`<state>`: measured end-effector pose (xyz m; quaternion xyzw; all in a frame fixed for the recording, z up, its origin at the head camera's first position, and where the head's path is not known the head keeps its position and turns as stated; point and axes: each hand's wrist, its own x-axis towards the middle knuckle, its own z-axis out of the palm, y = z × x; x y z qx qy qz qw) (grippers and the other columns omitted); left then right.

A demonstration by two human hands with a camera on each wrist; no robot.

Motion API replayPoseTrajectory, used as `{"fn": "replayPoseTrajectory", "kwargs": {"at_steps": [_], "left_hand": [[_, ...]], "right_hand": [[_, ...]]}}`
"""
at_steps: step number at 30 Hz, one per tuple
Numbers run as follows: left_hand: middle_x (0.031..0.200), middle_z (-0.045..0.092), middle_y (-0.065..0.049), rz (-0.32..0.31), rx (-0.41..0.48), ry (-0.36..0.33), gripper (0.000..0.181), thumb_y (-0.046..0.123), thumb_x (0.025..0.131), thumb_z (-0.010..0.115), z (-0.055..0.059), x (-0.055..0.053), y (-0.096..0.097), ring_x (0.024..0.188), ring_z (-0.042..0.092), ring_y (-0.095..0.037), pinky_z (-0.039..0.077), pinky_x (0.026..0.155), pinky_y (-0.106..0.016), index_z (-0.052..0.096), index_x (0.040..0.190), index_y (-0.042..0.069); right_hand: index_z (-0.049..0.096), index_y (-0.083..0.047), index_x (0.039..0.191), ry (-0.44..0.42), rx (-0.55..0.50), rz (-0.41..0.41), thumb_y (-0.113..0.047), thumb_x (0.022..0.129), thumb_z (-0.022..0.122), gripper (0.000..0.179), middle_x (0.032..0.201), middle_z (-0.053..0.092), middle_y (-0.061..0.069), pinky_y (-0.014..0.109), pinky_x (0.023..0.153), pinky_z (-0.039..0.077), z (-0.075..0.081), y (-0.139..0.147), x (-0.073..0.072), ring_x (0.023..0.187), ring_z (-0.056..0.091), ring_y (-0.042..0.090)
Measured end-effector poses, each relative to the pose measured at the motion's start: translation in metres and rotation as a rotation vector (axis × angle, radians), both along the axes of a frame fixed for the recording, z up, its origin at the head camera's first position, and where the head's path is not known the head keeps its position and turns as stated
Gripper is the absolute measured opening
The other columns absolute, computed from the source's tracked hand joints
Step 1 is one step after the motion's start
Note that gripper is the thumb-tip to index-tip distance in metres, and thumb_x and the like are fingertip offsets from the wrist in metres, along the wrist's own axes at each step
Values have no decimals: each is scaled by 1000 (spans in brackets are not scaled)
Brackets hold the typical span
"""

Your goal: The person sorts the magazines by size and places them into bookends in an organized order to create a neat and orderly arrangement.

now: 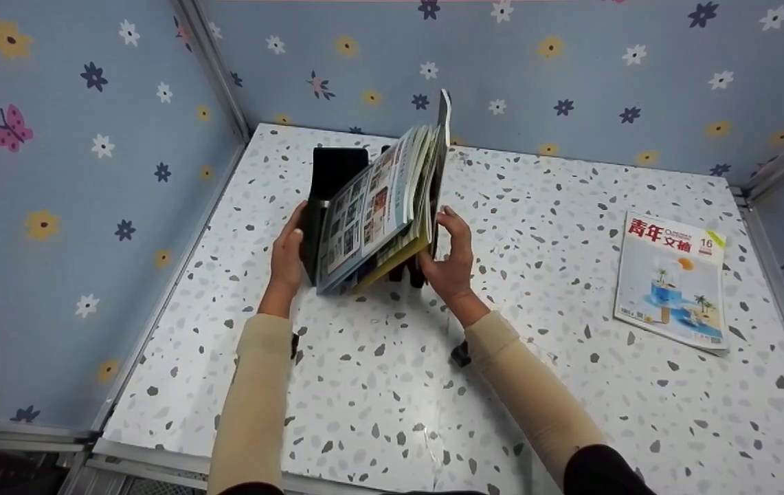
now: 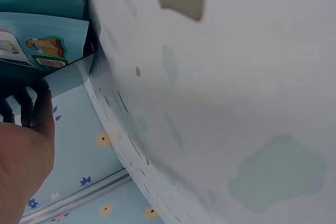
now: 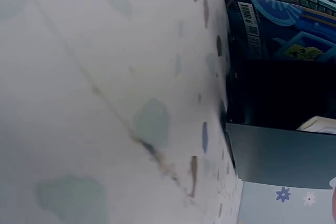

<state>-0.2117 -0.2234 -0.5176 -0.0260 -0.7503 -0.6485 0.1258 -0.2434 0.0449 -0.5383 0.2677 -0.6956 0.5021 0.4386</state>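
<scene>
A black book stand (image 1: 338,172) holds several upright magazines (image 1: 378,206), leaning and fanned between its sides. My left hand (image 1: 286,258) rests along the stand's outer left side, thumb uppermost. In the left wrist view its fingers (image 2: 42,103) touch the side plate beside a light-blue magazine (image 2: 52,40). My right hand (image 1: 451,268) touches the stand's right side, its thumb by the magazines' lower edge and its fingers bent against the plate. The right wrist view shows the grey side plate (image 3: 283,156), a dark-blue magazine (image 3: 283,30) and a dark gap between them.
Another magazine (image 1: 673,282), with a beach picture on its cover, lies flat at the right of the speckled white table (image 1: 543,392). Flower-patterned panels (image 1: 501,82) stand behind the table and along both sides, with metal frame posts (image 1: 216,69) at the corners.
</scene>
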Motion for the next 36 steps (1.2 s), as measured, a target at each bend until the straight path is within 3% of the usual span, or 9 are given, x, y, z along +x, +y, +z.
{"fn": "replayPoseTrajectory", "kwargs": {"at_steps": [6, 18, 23, 27, 31, 36], "left_hand": [[143, 29, -2, -24, 1, -1, 45, 18, 94, 25, 0, 1, -1, 133, 21, -14, 16, 108, -36, 31, 138, 16], [142, 30, -5, -23, 15, 29, 44, 16, 93, 27, 1, 2, 0, 132, 22, -15, 16, 109, -34, 32, 137, 13], [142, 30, -4, -26, 25, 26, 45, 17, 93, 27, -1, 1, 0, 132, 23, -13, 17, 108, -34, 32, 137, 14], [142, 31, -3, -22, 17, 35, 44, 16, 93, 27, -2, 1, 0, 132, 24, -12, 18, 108, -32, 32, 137, 13], [142, 31, -3, -20, 9, 36, 44, 14, 93, 26, 0, 1, 0, 132, 24, -12, 17, 108, -32, 32, 137, 13], [142, 30, 3, -6, 18, -23, 45, 13, 92, 25, 1, 1, 1, 132, 22, -11, 16, 109, -34, 33, 136, 20]], "right_hand": [[51, -5, 109, -25, 56, -71, -5, 68, 67, 44, 109, 56, 8, 40, 100, 31, -4, 1, 2, 117, 42, 34], [48, -3, 107, -35, 63, -94, 3, 60, 67, 52, 118, 48, 16, 39, 98, 32, -10, 7, 2, 116, 42, 31], [48, 0, 105, -41, 56, -79, 4, 56, 72, 55, 117, 46, 25, 41, 95, 33, -15, 9, 0, 112, 42, 37], [50, 1, 101, -44, 25, -39, 2, 60, 73, 47, 115, 46, 27, 42, 92, 34, -16, 10, 0, 109, 43, 37], [53, -3, 98, -93, 24, -33, -5, 67, 70, 35, 114, 48, 18, 39, 92, 36, -12, 12, 3, 109, 44, 28], [54, -7, 100, -153, 80, -68, -16, 72, 68, 33, 115, 47, 11, 36, 90, 36, -8, 14, 6, 109, 43, 22]]}}
